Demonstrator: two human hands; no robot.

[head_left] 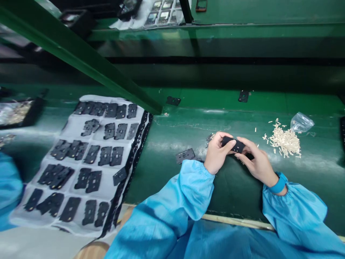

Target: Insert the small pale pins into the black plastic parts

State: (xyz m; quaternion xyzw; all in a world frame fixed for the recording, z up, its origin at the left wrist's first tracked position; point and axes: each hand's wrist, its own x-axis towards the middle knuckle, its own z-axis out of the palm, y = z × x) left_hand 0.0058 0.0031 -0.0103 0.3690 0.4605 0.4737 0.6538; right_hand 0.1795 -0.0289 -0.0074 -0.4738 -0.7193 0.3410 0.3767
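Between my two hands is a flat black plastic part (234, 145), raised a little over the green bench. My left hand (217, 153) pinches its left end with the thumb on top. At its right end, the thumb and fingers of my right hand (254, 160) close on it. Just left of my left hand lie a loose black plate (185, 155) and some small dark pieces (210, 137), partly hidden by the hand. To the right sits a pile of small cream-coloured strips (285, 140), with a clear plastic bag (302, 122) against it.
A white sectioned tray (102, 142) with rows of black parts lies at the left. A green beam (102, 66) slants above it. Single black parts (173, 100) (243, 95) lie near the shelf. Another person's blue sleeve (9, 190) shows at the left edge.
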